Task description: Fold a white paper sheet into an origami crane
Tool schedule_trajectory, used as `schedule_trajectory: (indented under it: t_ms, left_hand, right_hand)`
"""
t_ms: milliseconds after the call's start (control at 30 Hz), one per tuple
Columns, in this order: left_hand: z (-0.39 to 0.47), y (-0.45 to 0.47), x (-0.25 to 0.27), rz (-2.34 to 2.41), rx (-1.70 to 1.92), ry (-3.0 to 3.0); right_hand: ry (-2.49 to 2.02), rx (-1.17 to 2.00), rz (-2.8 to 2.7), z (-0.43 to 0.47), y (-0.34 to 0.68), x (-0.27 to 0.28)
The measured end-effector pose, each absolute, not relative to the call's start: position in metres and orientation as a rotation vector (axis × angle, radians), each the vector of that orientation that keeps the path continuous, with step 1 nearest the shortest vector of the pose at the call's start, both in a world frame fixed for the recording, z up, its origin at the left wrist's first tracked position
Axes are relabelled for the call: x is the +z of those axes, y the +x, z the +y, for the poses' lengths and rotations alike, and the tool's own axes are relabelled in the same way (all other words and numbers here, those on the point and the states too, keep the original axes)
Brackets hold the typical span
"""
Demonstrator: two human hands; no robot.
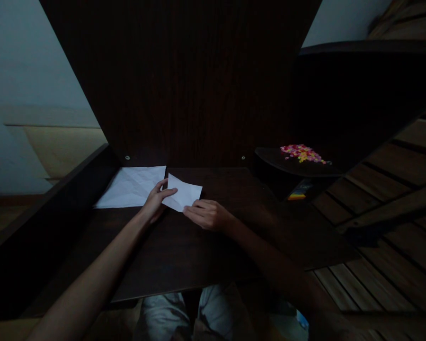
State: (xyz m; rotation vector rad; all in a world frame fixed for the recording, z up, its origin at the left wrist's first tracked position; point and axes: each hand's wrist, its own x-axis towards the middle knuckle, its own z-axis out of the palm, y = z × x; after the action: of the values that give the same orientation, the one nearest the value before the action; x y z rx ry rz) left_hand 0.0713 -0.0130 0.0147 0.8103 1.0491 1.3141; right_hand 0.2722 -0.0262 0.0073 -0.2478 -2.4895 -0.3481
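A small piece of folded white paper (184, 193) is held between my two hands, just above the dark wooden desk (184, 255). My left hand (156, 201) grips its left edge, with the thumb on top and the other fingers partly hidden behind. At the lower right corner, my right hand (208, 214) pinches the paper between thumb and fingers. Larger creased white sheets (133, 184) lie flat on the desk, left of and behind my left hand.
A dark panel (195, 85) rises behind the desk, and a low side board (49, 199) runs along the left. On a rounded shelf (270, 156) at the right sits a heap of small pink, red and yellow pieces (303, 153). Wooden slats (394, 189) stand farther right.
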Motion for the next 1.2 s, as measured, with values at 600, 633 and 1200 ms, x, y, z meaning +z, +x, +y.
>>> schedule_trajectory:
  t_ms: [600, 633, 1200]
  left_hand:
    - [-0.028, 0.059, 0.028, 0.785, 0.853, 1.147]
    - [-0.028, 0.058, 0.027, 0.740, 0.836, 1.152]
    - [-0.029, 0.049, 0.023, 0.572, 0.703, 1.351]
  right_hand:
    - [-0.664, 0.989, -2.172, -0.005, 0.311, 0.034]
    - [-0.645, 1.104, -2.180, -0.003, 0.313, 0.033]
    - [-0.523, 1.524, -2.125, 0.006, 0.321, 0.024]
